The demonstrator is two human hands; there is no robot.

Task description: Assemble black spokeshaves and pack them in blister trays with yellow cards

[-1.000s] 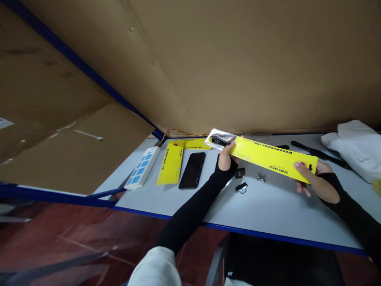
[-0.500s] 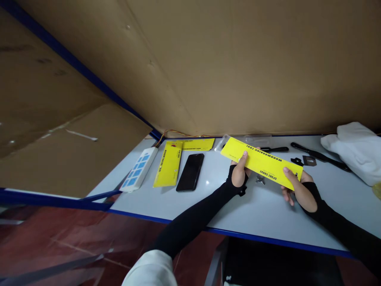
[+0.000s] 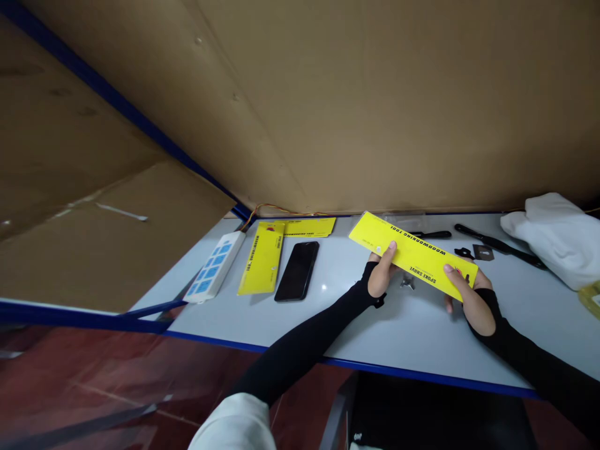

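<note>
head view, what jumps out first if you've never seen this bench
The long yellow packaging card, printed "woodworking tool", held above the white table by the left hand and right hand. Further left lie a black phone, another yellow card and a white power strip.

A packing workshop: large cardboard sheets (image 3: 328, 94) wall in a blue-edged counter (image 3: 412, 337) strewn with yellow tool cards (image 3: 262, 259) and loose metal parts (image 3: 482, 252).

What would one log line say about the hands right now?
left hand: holds yellow card | right hand: holds card's other end | card: above table
</note>
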